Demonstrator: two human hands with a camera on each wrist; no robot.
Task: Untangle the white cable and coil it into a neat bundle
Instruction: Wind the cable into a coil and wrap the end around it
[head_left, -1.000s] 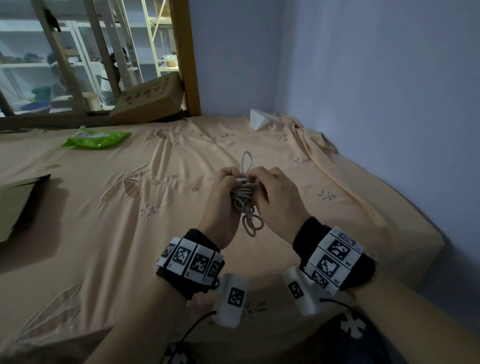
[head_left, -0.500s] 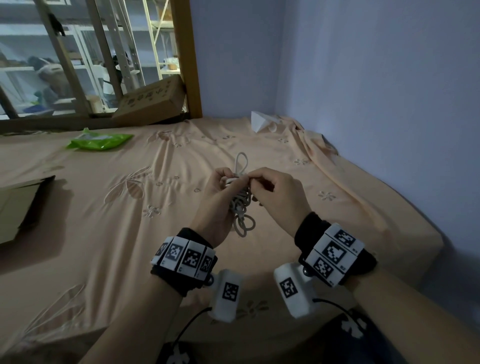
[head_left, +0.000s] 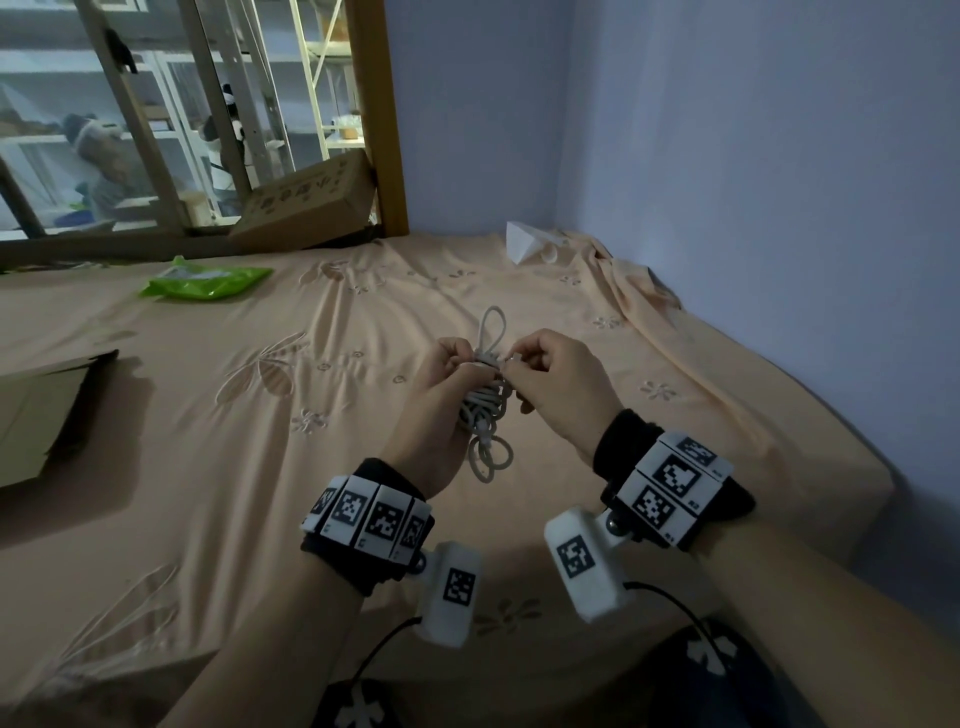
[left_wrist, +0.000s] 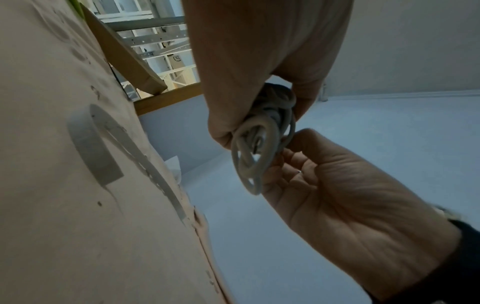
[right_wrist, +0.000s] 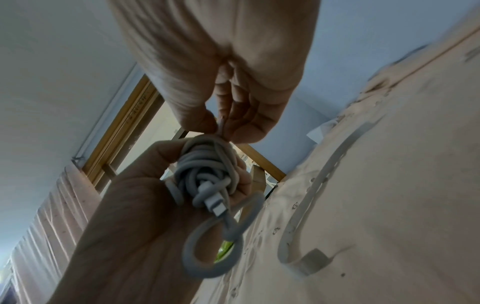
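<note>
A white cable (head_left: 485, 415) (left_wrist: 255, 144) (right_wrist: 207, 174) is bunched into a wound bundle above the bed. My left hand (head_left: 441, 405) (right_wrist: 145, 195) grips the bundle around its middle. A loop sticks out past the fingers at the top and several loops hang below. One connector plug (right_wrist: 217, 205) lies against the lower turns. My right hand (head_left: 550, 384) (right_wrist: 226, 115) pinches a strand at the top of the bundle between thumb and forefinger. The other cable end is hidden.
A peach bedsheet (head_left: 260, 467) covers the bed under my hands. A green packet (head_left: 208, 283) and a cardboard box (head_left: 306, 208) lie at the far left. Flat cardboard (head_left: 47, 410) sits at the left edge. White paper (head_left: 524, 244) lies in the corner by the blue wall (head_left: 753, 182).
The right hand has shifted from clasping the bundle beside the left hand to pinching a strand at its top. The bundle has stayed in the left hand.
</note>
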